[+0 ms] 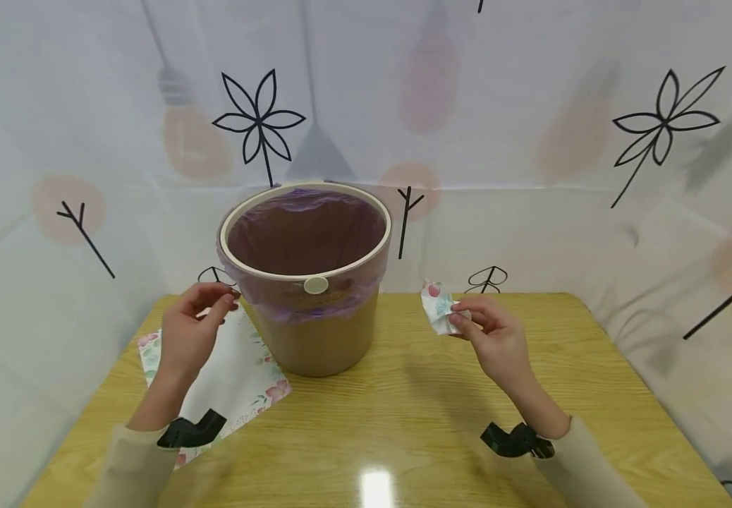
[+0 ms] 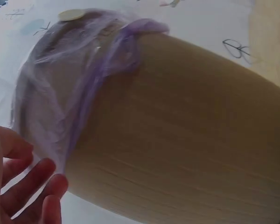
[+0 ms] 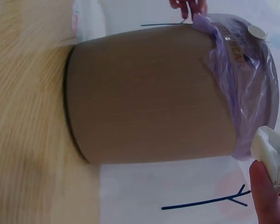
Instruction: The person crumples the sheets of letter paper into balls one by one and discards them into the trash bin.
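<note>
A brown bin [image 1: 315,346] with a cream rim and a purple plastic liner [image 1: 290,303] stands at the back of the table. My right hand [image 1: 493,335] pinches a crumpled piece of floral paper [image 1: 436,307] between thumb and fingers, to the right of the bin and apart from it. The right wrist view shows the same folded paper [image 3: 270,156] at its right edge. My left hand [image 1: 191,328] is raised beside the bin's left side, fingers loosely bent and holding nothing. In the left wrist view its fingertips are close to the liner [image 2: 51,102]; whether they touch I cannot tell.
A white sheet with a floral border [image 1: 233,381] lies flat on the wooden table [image 1: 366,430], beneath my left arm and beside the bin. Behind the table hangs a patterned cloth [image 1: 505,162]. Each wrist wears a black strap [image 1: 191,432].
</note>
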Available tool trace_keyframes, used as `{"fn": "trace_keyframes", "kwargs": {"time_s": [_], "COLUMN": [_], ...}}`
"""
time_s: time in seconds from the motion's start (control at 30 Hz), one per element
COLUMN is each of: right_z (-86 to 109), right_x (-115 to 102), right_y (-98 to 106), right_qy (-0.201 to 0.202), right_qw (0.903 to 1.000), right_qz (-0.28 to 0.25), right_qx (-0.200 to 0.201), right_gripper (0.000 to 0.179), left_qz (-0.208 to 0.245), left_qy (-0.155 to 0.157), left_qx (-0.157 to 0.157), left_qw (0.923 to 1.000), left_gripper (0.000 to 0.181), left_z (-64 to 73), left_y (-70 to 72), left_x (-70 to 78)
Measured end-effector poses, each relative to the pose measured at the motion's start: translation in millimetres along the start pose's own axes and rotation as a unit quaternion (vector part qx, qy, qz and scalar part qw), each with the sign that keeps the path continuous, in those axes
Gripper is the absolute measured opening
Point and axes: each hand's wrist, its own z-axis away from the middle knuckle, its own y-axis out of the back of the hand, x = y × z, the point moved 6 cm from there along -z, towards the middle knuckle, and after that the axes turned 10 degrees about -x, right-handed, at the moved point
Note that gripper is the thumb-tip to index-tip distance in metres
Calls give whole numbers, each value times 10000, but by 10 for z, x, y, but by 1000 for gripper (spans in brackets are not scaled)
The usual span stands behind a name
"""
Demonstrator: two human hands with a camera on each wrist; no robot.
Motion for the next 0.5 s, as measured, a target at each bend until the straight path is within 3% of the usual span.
{"fn": "trace_keyframes", "kwargs": {"time_s": [0.1, 0.23, 0.37, 0.5], "right_z": [-64, -145, -217, -301], "right_x": [-4, -18, -42, -62], "right_y": [1, 15, 32, 53], "right_qy": [-45, 32, 108, 84], "right_qw": [9998, 9999, 9996, 9995], "right_qz": [173, 102, 195, 186], "right_qx": [-72, -86, -162, -235], "right_gripper": [15, 17, 16, 15], "left_qz": [57, 146, 50, -366], "left_qy": [-187, -462, -830, -1131], "left_qx": [393, 552, 415, 15], "left_qw": [9990, 9973, 9957, 9929], "left_gripper": [20, 25, 27, 26], "left_z": [-93, -229, -354, -441], "left_y": [125, 217, 226, 111], "left_x": [92, 214, 308, 382]}}
